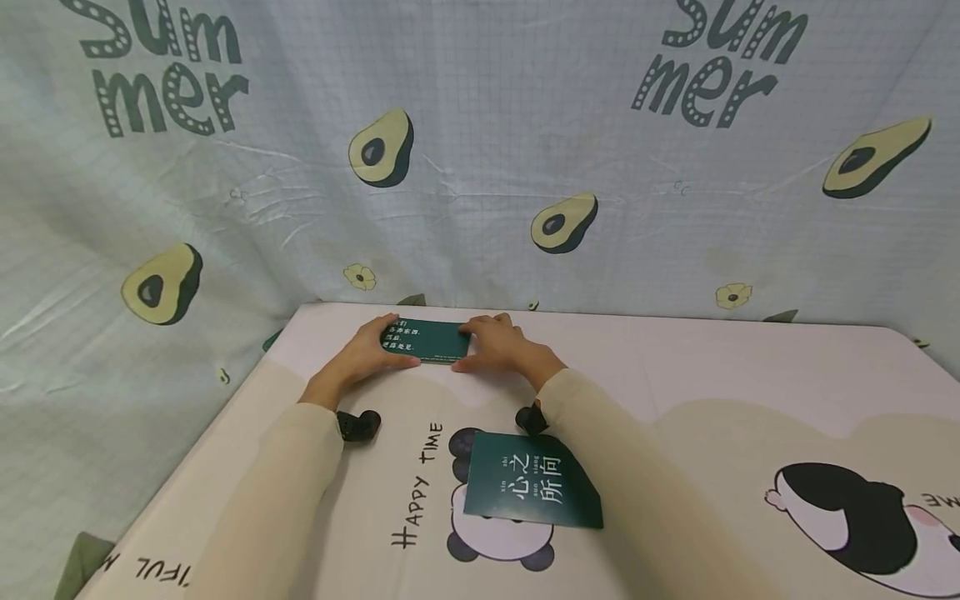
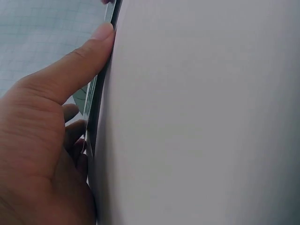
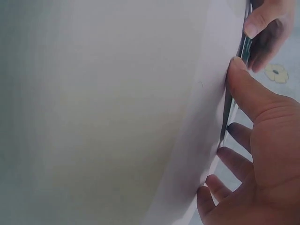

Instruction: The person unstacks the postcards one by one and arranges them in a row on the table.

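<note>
At the table's far edge lies a dark green card [image 1: 431, 340] with lines of white writing and a pale strip along its near side. My left hand [image 1: 365, 346] grips its left end, thumb along the near edge and fingers at the far side. The right end is held the same way by my right hand [image 1: 501, 343]. In the left wrist view the left thumb [image 2: 82, 63] presses the card's thin edge. Seen from the right wrist, the right thumb [image 3: 248, 89] lies against that edge, its other fingers spread behind.
A second dark green card [image 1: 525, 479] with large white characters lies nearer, partly covered by the right sleeve [image 1: 630, 450]. Beneath is a pale table cover [image 1: 375, 492] with printed cartoon figures. A curtain with avocado prints [image 1: 465, 150] hangs behind the table's far edge.
</note>
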The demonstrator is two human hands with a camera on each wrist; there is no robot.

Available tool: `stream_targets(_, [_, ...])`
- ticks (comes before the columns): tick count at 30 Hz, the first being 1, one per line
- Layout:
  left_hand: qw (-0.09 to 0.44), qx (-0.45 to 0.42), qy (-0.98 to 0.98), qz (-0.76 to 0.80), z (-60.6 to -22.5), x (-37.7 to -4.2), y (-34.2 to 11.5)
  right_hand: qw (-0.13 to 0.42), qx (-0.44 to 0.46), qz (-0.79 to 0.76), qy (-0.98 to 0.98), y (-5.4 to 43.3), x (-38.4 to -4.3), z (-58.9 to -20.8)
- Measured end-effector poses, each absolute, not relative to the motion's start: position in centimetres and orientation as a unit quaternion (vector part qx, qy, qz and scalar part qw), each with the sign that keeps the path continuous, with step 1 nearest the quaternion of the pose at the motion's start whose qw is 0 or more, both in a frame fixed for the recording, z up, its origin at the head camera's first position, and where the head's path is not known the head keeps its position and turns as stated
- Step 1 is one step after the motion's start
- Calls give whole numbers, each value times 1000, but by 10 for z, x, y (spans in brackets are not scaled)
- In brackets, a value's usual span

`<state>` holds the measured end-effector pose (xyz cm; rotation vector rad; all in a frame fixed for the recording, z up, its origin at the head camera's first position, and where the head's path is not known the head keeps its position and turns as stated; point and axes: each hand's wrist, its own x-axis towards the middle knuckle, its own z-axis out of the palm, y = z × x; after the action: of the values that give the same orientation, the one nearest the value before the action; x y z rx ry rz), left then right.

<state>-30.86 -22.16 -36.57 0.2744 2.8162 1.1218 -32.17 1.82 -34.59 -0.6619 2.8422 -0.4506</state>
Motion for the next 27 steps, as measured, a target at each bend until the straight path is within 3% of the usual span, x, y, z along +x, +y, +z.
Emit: stream_targets(27, [63, 90, 927, 359, -365, -309, -221, 108, -218, -161, 956, 20, -321, -344])
